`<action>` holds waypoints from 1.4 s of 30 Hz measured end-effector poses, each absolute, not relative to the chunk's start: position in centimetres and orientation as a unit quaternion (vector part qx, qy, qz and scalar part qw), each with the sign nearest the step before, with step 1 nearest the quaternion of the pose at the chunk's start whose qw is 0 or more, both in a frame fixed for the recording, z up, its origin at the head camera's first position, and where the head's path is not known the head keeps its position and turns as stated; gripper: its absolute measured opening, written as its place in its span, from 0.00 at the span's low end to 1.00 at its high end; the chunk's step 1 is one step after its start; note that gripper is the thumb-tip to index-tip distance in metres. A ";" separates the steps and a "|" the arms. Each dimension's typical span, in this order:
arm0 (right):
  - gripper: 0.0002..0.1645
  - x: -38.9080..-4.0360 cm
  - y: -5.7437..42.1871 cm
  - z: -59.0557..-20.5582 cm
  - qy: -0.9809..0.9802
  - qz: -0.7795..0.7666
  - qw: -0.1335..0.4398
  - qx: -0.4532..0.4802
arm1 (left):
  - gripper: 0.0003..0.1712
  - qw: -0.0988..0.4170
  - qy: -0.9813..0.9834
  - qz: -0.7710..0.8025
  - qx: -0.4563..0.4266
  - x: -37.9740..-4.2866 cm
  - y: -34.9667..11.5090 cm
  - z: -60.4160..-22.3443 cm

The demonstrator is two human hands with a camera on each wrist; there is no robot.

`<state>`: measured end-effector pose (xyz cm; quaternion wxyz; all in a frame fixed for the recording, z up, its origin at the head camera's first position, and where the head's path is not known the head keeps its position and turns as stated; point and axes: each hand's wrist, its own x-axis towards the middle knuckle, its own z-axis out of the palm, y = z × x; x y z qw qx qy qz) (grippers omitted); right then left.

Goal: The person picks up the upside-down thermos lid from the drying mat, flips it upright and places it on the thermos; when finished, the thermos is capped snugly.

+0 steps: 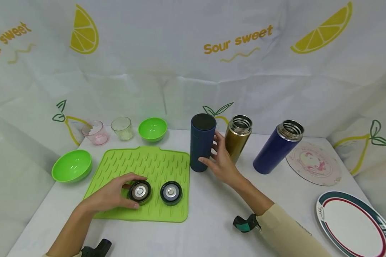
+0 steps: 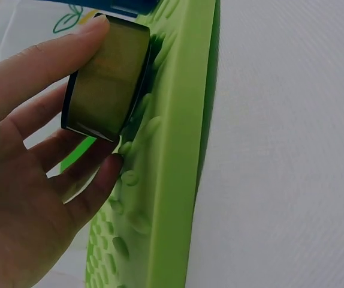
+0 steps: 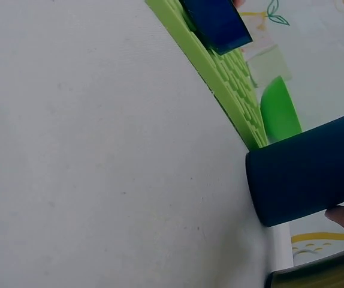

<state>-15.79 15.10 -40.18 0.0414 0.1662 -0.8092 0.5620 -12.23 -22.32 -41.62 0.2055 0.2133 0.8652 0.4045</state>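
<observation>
My left hand [image 1: 117, 194] holds an upturned olive-gold bottle lid [image 2: 109, 78], thumb on one side and fingers on the other. The lid stands on the left part of a green ridged mat [image 1: 148, 160]. Just right of it on the mat sits a second upturned lid [image 1: 171, 193], blue on its side in the right wrist view. With my right hand [image 1: 223, 162] I grip a dark blue thermos [image 1: 202, 142], upright with its black top on, by the mat's right edge. Beside that hand stands a lidless gold bottle [image 1: 236, 141], its steel mouth uncovered.
Farther right stands a lidless blue bottle [image 1: 275, 151], near a round pink-patterned mat [image 1: 313, 164] and a rimmed plate [image 1: 350, 226]. Two green bowls [image 1: 72, 166], a pink glass [image 1: 96, 134] and a clear glass [image 1: 122, 129] stand around the green mat's left and back.
</observation>
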 end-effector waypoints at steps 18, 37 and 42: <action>0.66 -11.0 17.9 -38.7 -0.834 0.511 0.064 0.198 | 0.43 0.112 0.866 0.402 0.274 -13.3 -19.6 -37.1; 0.46 -8.6 21.6 -37.1 -0.761 0.583 0.142 0.248 | 0.39 0.051 0.803 0.471 0.361 -13.3 -7.6 -32.3; 0.41 -8.6 21.5 -36.9 -0.759 0.591 0.118 0.245 | 0.39 0.015 0.799 0.471 0.373 -13.4 -5.7 -32.4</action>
